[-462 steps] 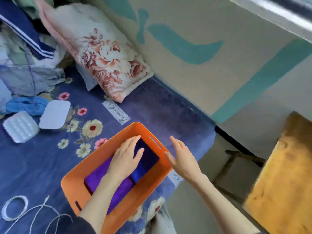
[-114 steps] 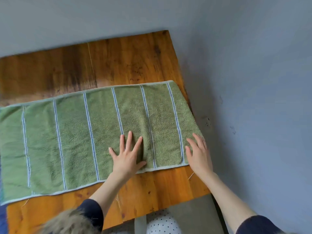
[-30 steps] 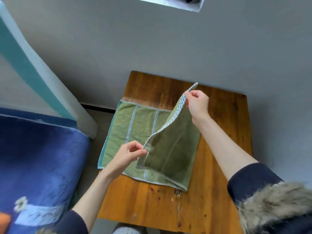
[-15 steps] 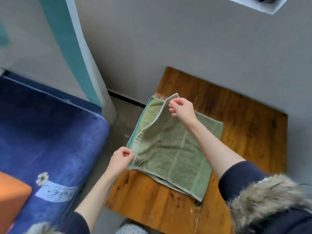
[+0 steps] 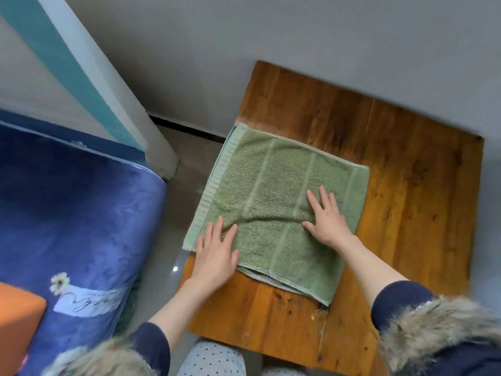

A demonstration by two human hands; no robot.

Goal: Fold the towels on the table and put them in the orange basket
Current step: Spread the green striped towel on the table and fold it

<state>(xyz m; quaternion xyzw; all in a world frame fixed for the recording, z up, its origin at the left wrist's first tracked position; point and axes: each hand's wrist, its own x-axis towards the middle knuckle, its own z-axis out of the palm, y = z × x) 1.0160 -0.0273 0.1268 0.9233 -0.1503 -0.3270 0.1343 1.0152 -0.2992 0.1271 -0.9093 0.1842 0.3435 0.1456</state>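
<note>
Head view: green towel [image 5: 282, 202] folded once on wooden bench [image 5: 412, 185], left edge overhanging. My left hand [image 5: 215, 253] and right hand [image 5: 326, 218] flat, fingers spread, pressing. I smooth centre wrinkle outward, square edges, then fold. Orange basket [image 5: 16, 318] on bed [image 5: 76, 207], left.

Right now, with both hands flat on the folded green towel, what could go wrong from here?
1. The towel overhangs the table's left edge; a push from the left hand could slide it onto the floor.
2. A wrinkle runs between the left hand and the right hand, so the next fold may come out uneven.
3. The orange basket sits off on the bed; the fold may loosen while being carried there.
</note>
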